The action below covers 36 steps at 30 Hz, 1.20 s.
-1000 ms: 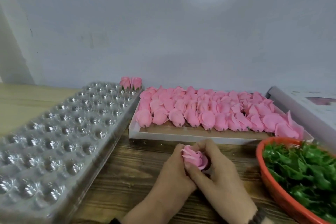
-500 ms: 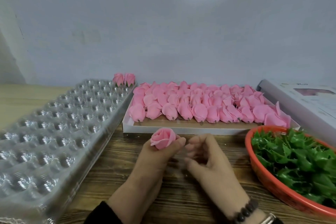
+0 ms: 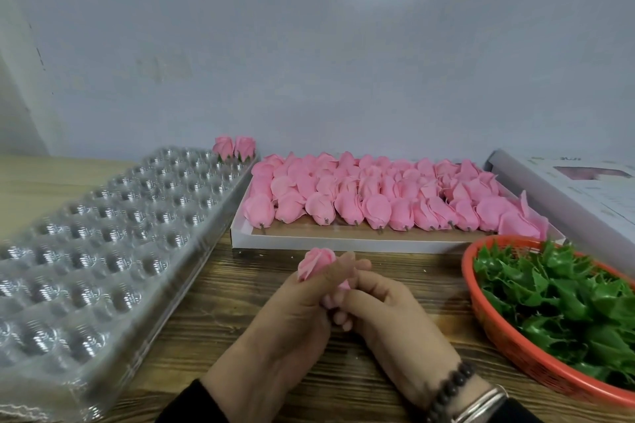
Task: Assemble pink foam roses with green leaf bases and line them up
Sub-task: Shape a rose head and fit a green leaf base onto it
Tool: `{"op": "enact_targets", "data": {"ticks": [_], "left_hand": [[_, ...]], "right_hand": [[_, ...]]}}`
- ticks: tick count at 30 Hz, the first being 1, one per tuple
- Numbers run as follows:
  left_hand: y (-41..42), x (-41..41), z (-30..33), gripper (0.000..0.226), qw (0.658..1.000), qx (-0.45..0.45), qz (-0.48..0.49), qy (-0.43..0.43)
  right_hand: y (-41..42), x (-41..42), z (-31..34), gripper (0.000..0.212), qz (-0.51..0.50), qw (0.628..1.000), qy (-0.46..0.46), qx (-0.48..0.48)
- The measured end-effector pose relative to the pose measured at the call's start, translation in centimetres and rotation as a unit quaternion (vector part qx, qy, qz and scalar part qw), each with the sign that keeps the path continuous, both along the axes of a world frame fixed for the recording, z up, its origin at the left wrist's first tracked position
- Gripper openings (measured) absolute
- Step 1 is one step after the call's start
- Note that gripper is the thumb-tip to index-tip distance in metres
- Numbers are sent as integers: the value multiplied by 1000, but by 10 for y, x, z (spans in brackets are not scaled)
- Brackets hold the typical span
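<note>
My left hand [image 3: 292, 316] grips a pink foam rose [image 3: 314, 262] above the wooden table, its bloom pointing up and away. My right hand [image 3: 381, 312] meets it from the right, with fingers curled at the rose's lower end; what they hold there is hidden. Two finished roses with green bases [image 3: 234, 147] stand at the far corner of the clear plastic cavity tray [image 3: 86, 233]. A shallow white box [image 3: 343, 244] holds several rows of loose pink roses [image 3: 360, 196]. The orange basket [image 3: 494, 330] at right is full of green leaf bases [image 3: 563, 299].
A white windowed box lid [image 3: 577, 189] lies at the far right behind the basket. A grey wall closes off the back of the table. Bare wooden tabletop [image 3: 206, 336] shows around my hands, between the tray and the basket.
Half a second ago the left hand held the rose alone with the right hand apart; now the right hand has closed in against the rose's base.
</note>
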<state>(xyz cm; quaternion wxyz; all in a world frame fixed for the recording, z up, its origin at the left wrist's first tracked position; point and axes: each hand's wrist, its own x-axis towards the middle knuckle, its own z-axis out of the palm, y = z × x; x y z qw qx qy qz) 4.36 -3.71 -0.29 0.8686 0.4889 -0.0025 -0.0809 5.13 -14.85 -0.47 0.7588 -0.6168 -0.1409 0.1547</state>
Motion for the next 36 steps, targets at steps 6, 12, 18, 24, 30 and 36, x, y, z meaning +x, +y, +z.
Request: {"op": "enact_targets", "data": {"ticks": [6, 12, 18, 24, 30, 36], "left_hand": [[0, 2, -2, 30, 1000, -7, 15, -27], [4, 1, 1, 32, 998, 40, 34, -31], [14, 6, -2, 19, 922, 332, 152, -124], [17, 7, -5, 104, 888, 437, 56, -130], [12, 7, -8, 115, 863, 482, 2, -151], [15, 8, -6, 114, 862, 484, -18, -149]], "right_hand": [[-2, -1, 2, 12, -39, 991, -108, -68], [-8, 4, 1, 19, 13, 997, -36, -72], [-23, 10, 8, 34, -78, 956, -230, -166], [-21, 7, 12, 49, 50, 940, -258, -218], [-23, 10, 14, 35, 56, 961, -217, -163], [-30, 13, 16, 41, 110, 957, -201, -177]]}}
